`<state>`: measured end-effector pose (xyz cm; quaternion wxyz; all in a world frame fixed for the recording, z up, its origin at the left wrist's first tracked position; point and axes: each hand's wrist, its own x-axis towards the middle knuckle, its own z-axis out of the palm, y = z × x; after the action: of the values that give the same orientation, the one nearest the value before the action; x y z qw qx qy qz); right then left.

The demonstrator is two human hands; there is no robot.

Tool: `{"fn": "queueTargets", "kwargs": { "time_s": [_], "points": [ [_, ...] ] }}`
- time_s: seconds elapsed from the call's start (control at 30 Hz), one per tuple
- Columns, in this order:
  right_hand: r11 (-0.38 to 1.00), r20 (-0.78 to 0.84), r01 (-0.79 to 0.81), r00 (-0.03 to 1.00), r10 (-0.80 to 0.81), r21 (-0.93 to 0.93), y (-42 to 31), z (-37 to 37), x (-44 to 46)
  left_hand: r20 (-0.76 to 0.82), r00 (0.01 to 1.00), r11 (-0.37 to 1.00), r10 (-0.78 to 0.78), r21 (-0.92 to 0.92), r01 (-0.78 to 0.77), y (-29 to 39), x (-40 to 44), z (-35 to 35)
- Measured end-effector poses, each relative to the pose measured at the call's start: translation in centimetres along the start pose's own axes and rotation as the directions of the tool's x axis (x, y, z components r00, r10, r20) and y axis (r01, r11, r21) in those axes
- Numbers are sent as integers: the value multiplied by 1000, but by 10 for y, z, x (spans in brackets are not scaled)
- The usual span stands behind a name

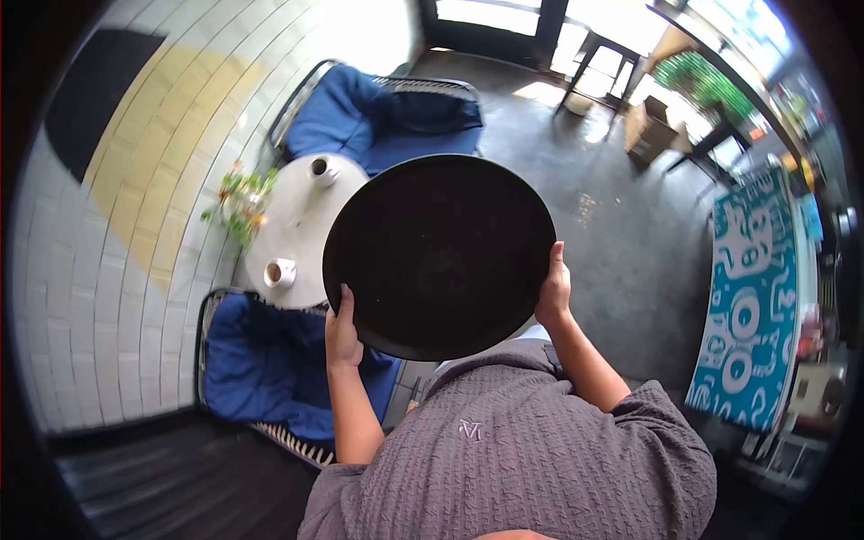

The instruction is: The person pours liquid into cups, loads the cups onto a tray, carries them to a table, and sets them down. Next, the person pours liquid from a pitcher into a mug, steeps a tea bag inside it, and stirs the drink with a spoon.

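Note:
A large round black tray (441, 256) is held out flat in front of my body, its top bare. My left hand (342, 331) grips its lower left rim, thumb on top and the other fingers mostly hidden beneath. On the right rim, my right hand (554, 290) holds it the same way. Left of the tray and partly covered by it is a round white table (301, 211). One white cup (322, 171) stands near its far side, and another cup (280, 273) with brownish contents stands near its closer edge.
Blue cushioned chairs stand beyond the table (423, 148) and on its near side (247, 360). A potted plant (241, 202) is by the tiled wall (99, 297). To the right are a teal patterned counter (751, 306), a cardboard box (650, 130) and a dark stool (601, 76).

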<state>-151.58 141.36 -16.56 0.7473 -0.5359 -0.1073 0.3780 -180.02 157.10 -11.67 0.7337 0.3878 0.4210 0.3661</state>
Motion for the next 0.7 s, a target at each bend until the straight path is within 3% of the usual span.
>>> {"fn": "queueTargets", "kwargs": {
  "time_s": [0.17, 0.27, 0.37, 0.47, 0.53, 0.6, 0.7],
  "points": [
    [958, -222, 146, 971, -91, 247, -43, -110, -38, 363, 928, 995, -82, -16, 94, -36, 18, 112],
    [931, -351, 296, 913, -210, 214, -75, -191, -77, 504, 854, 991, -132, 65, 115, -70, -2, 212],
    [865, -586, 483, 742, -324, 134, -93, -288, -106, 586, 791, 984, -176, 139, 116, -116, -31, 307],
    [840, -680, 534, 651, -338, 94, -149, -357, -166, 636, 745, 973, -202, 215, 81, -166, -70, 395],
    [820, -798, 572, 495, -344, 1, -165, -394, -202, 748, 612, 962, -255, 260, 83, -185, -102, 447],
    [787, -917, 607, 244, -317, -111, -176, -424, -234, 838, 491, 965, -239, 261, 23, -207, -135, 493],
    [774, -944, 581, 32, -329, -251, -155, -477, -277, 882, 357, 952, -307, 291, 101, -258, -165, 546]
  ]
}}
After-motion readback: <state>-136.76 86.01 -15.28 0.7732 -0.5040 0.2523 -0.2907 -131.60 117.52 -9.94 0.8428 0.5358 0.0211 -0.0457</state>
